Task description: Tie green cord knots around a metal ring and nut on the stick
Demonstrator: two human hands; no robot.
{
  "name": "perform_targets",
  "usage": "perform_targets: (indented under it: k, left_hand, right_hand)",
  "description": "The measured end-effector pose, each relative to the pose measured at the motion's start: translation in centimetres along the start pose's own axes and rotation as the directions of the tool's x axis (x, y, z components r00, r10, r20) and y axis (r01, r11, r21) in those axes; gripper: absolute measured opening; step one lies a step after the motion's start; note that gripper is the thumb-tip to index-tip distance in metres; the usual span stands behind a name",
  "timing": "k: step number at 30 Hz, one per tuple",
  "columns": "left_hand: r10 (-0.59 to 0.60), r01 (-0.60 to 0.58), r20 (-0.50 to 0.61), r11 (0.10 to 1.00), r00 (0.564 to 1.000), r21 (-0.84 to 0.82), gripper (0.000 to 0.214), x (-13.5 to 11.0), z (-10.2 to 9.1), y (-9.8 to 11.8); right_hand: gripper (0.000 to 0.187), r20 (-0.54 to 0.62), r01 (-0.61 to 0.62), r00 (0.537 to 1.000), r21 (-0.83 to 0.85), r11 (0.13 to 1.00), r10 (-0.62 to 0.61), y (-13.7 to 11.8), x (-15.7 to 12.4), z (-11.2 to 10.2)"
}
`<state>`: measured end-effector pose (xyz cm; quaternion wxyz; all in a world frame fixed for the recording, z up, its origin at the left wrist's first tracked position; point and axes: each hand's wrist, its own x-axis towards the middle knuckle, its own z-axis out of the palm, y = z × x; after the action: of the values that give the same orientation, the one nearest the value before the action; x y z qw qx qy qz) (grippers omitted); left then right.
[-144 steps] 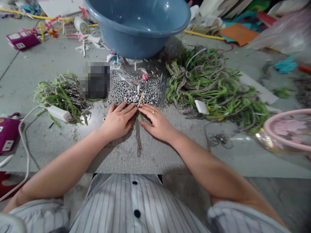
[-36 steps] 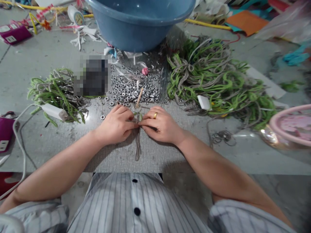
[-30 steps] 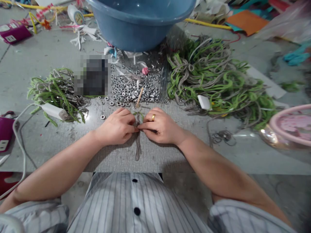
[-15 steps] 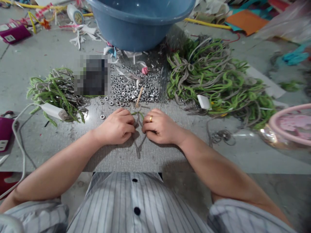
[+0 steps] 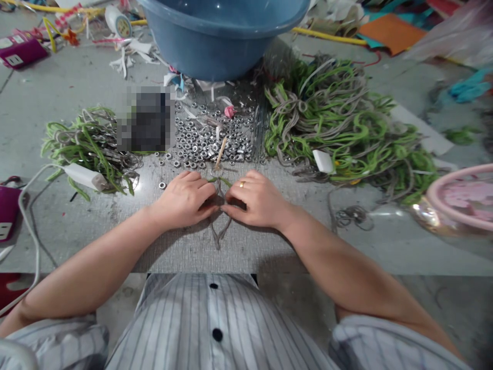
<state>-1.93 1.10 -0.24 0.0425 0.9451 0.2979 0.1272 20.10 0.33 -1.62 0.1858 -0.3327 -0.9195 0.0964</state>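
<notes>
Both hands meet over a grey and green cord (image 5: 218,239) at the table's middle. My left hand (image 5: 188,199) is closed on the cord from the left, its thumb reaching toward the other thumb. From the right, my right hand (image 5: 256,199), with a gold ring, pinches the same cord. The cord's grey loop hangs toward me below the thumbs, and a green piece shows between the hands. The fingertips are partly hidden. Just beyond stands a thin wooden stick (image 5: 221,153), beside many loose metal nuts (image 5: 204,141).
A blue basin (image 5: 215,46) stands behind the nuts. Green and grey cords lie in a large pile (image 5: 346,123) on the right and a smaller bundle (image 5: 82,136) on the left. A white cable plug (image 5: 87,176) and pink-rimmed object (image 5: 462,198) flank the work area.
My thumbs have come together over the cord, where the hands were a little farther apart before. The cord's lower loop has shifted slightly up and left.
</notes>
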Motion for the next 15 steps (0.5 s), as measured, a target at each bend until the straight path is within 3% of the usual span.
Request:
perform_targets:
  k: [6, 15]
  left_hand:
    - [0.004, -0.010, 0.073, 0.996, 0.997, 0.086, 0.023, 0.0, 0.2, -0.2]
    - [0.086, -0.094, 0.133, 0.994, 0.987, 0.054, 0.024, -0.3, -0.1, -0.8]
  right_hand:
    - [0.021, 0.155, -0.114, 0.979, -0.118, 0.986, 0.132, -0.5, 0.1, -0.3]
    - [0.015, 0.260, -0.160, 0.948, -0.116, 0.980, 0.185, -0.9, 0.3, -1.2]
